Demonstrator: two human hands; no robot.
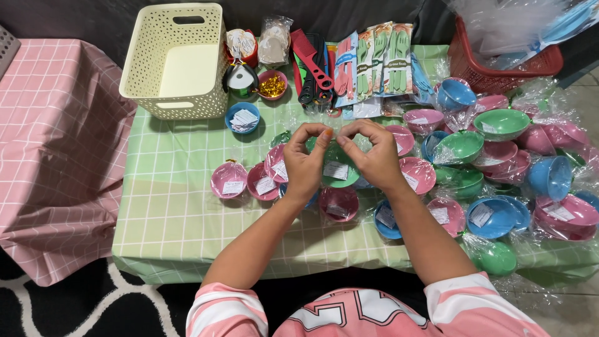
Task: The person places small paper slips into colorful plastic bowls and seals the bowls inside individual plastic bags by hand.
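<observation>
I sat on the floor at home, it seemed, working at a low table [175,212] under a green checked cloth, with a black-and-white rug [75,306] beneath. Wrapped plastic bowls [499,123], a cream basket [178,59] and cutlery packs [374,59] made it look like a household packing corner.

L hand [304,163] & R hand [374,156] pinch wrap over green bowl [337,170], seemingly.

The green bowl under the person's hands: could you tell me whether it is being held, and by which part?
Both the left hand and right hand pinch the gathered clear wrap above the green bowl, not the bowl itself.
</observation>
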